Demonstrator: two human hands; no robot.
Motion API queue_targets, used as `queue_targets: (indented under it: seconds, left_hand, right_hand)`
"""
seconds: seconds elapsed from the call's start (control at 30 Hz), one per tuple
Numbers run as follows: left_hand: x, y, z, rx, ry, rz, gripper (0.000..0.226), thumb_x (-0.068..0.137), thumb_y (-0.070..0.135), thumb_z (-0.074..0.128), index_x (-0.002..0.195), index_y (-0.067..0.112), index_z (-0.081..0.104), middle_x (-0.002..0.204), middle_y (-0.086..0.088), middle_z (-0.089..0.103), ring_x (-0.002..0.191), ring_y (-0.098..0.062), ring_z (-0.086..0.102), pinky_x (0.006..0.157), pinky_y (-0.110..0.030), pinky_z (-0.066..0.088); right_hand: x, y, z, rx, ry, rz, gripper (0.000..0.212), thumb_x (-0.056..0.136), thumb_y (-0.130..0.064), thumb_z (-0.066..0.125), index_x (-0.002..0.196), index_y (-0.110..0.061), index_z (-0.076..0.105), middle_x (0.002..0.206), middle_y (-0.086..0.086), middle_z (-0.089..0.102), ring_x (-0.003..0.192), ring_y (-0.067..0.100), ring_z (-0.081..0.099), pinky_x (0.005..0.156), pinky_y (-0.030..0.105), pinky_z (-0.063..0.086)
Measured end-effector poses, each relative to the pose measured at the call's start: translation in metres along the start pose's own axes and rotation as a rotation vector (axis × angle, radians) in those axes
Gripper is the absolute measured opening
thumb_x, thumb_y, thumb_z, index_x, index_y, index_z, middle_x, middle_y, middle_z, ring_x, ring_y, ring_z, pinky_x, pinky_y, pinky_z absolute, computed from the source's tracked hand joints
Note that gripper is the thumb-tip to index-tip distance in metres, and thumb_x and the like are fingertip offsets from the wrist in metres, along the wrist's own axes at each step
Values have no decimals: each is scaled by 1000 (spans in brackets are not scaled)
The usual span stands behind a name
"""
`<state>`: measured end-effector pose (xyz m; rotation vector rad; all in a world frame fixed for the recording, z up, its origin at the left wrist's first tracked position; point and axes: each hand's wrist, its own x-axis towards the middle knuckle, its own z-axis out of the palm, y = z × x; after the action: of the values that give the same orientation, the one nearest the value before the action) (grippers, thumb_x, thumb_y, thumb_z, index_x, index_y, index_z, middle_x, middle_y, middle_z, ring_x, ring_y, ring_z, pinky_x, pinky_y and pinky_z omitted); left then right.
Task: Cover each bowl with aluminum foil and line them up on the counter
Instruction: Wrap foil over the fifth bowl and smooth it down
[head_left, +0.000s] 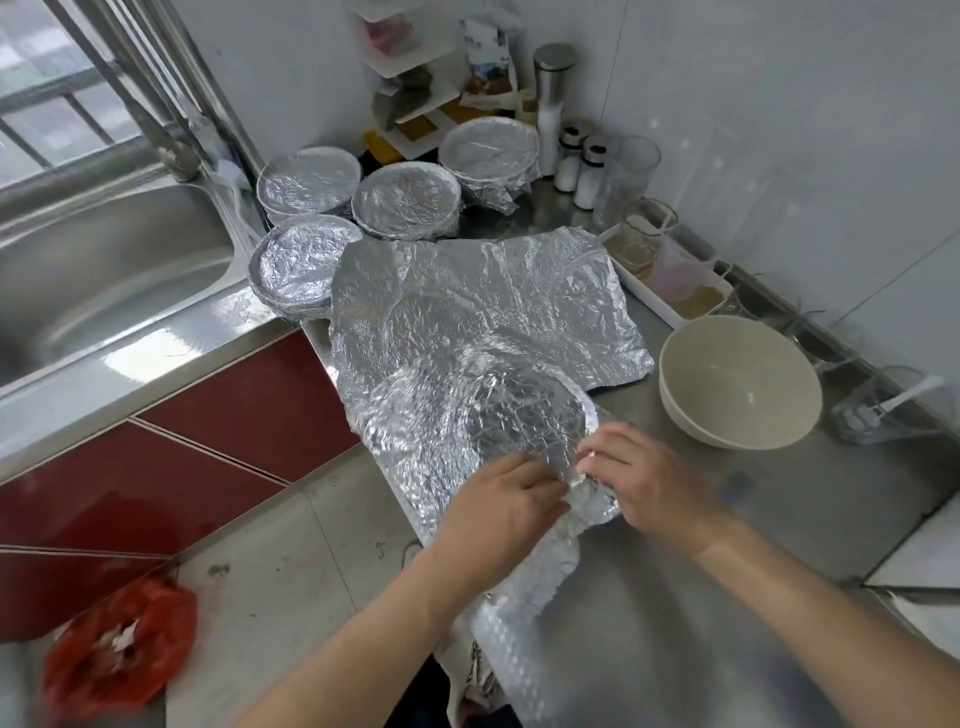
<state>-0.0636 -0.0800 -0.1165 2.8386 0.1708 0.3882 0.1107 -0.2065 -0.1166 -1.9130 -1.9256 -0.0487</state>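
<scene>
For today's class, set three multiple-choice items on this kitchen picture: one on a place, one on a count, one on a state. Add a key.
1. Where is the uncovered bowl?
A in the sink
B on the counter, right of the loose foil sheet
C on the floor

2. How many finished foil-covered bowls stand at the back?
A two
B six
C four

3. What are the left hand and right hand doing?
A pinching the edge of the near foil
B hanging idle
C holding a spoon

Key: B, it stands on bare steel beside the sheet; C, four wrapped tops show; A, fingers of both curl on that foil.
</scene>
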Motion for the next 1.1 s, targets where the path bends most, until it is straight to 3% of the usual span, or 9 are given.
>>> queue_targets:
  seconds: [0.1, 0.17, 0.3, 0.57, 0.73, 0.9, 1.0, 1.1]
  left_hand:
    - [-7, -20, -7, -34, -62, -75, 39, 99, 42, 43, 120, 21, 68, 129, 2, 64, 122, -21, 56, 103, -39, 47]
    - [-16, -31, -6, -19, -139, -74, 42, 99, 47, 42, 127, 23, 63, 139, 3, 56, 132, -21, 48, 109, -43, 41]
    - [-28, -36, -3, 24, -182, -45, 50, 99, 54, 35, 134, 25, 57, 143, 1, 53, 135, -22, 46, 111, -45, 39]
    - [-34, -33, -1, 44, -164, -58, 49, 100, 50, 39, 139, 24, 53, 148, 0, 48, 140, -24, 39, 115, -44, 33]
    - [-35, -27, -7, -24, -6, -45, 33, 101, 39, 47, 115, 20, 70, 117, 2, 64, 113, -21, 55, 95, -37, 48]
    - [-34, -27, -8, -1, 46, 41, 23, 97, 32, 55, 100, 19, 74, 95, 5, 65, 88, -16, 55, 75, -27, 48]
    - [-32, -29, -7, 22, 38, 92, 17, 96, 28, 59, 97, 18, 74, 89, 5, 64, 81, -16, 56, 69, -28, 49]
    - [-27, -29, -5, 73, 29, 132, 16, 96, 24, 61, 89, 16, 73, 82, 5, 63, 75, -15, 54, 66, -28, 49]
  right_hand:
    - [2, -8, -7, 53, 8, 80, 21, 81, -4, 56, 93, -10, 72, 105, 1, 66, 101, 22, 58, 86, 35, 48]
    - [1, -16, -4, 97, -11, 94, 15, 86, -12, 62, 97, -12, 72, 105, -1, 67, 102, 19, 59, 89, 38, 49]
    - [-3, -24, 10, 144, -42, 57, 23, 93, -26, 57, 98, -10, 73, 104, -1, 70, 101, 18, 62, 87, 36, 52]
    - [-4, -19, 13, 29, -43, 13, 27, 92, -30, 54, 100, -12, 73, 109, 0, 70, 106, 21, 63, 87, 37, 54]
    - [-6, -26, 15, 54, -19, 11, 15, 88, -27, 68, 98, -16, 71, 103, -3, 66, 96, 20, 59, 77, 38, 52]
    - [-5, -30, 23, 45, -2, 13, 15, 76, -11, 80, 88, -14, 70, 90, -2, 63, 84, 20, 57, 68, 34, 53]
    - [-2, -30, 25, -3, 11, -24, 17, 75, 2, 72, 86, -11, 69, 88, 1, 62, 82, 22, 58, 65, 33, 52]
    - [2, -29, 23, -35, 31, -53, 20, 79, 1, 53, 79, -11, 68, 81, 1, 60, 77, 23, 57, 62, 31, 49]
